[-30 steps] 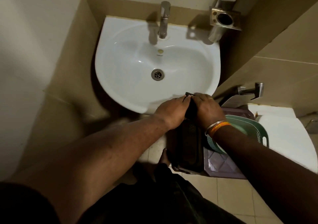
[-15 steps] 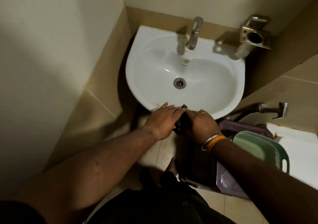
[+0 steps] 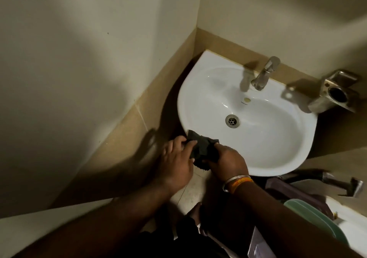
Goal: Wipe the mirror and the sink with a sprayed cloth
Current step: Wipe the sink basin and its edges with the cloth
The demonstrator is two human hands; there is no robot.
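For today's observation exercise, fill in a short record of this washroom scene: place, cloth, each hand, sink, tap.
place: tiled corner with a white sink
cloth: dark cloth, bunched at the sink's near rim
left hand: grips the cloth
right hand: grips the cloth; bangles on the wrist
sink basin: nothing in it, drain open
tap: no water seen running

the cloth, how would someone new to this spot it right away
Find the white sink in the corner. At its near left rim both hands meet: the left hand and the right hand grip a crumpled cloth. It is the only dark, soft thing against the white basin.
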